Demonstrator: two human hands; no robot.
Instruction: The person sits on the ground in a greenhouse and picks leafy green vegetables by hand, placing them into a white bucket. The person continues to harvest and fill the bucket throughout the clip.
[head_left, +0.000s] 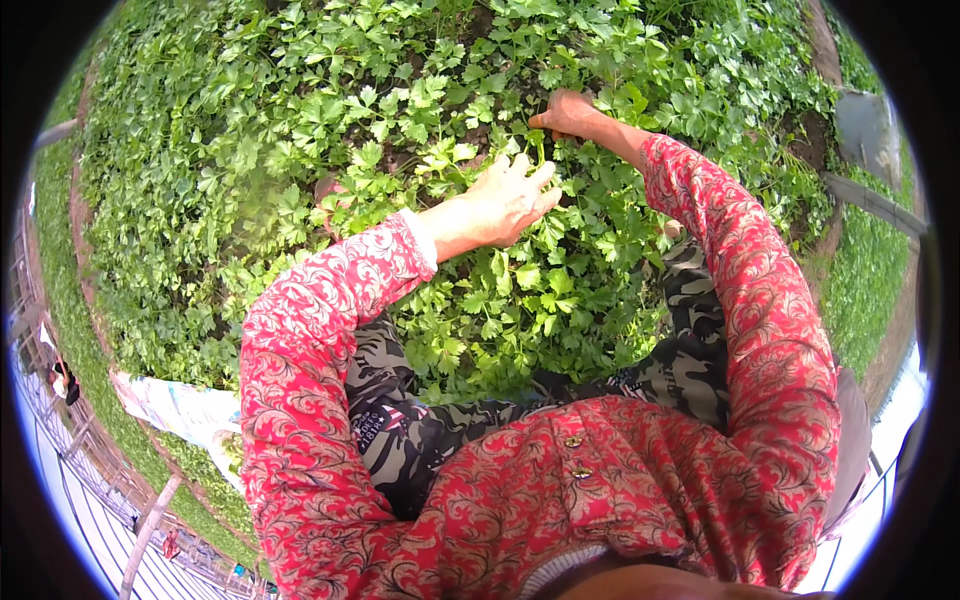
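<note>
A dense bed of leafy green plants (555, 289), celery-like with lobed leaves, lies before me. My left hand (514, 199) is low among the leaves, palm down, its fingers curled and somewhat spread beside thin upright stems. Whether it grips any stem cannot be told. Farther out and to the right, my right hand (566, 114) reaches down into the foliage, its thumb pointing left. Leaves hide most of its fingers, and its hold is unclear. Dark soil (476, 139) shows between stems near both hands.
My camouflage-clad knees are bent on either side of the nearer plants. A pale patterned sheet (180, 405) lies at left. Posts stand at lower left (150, 536) and right (874, 204), near a grey panel (866, 135). A distant person (64, 382) is at far left.
</note>
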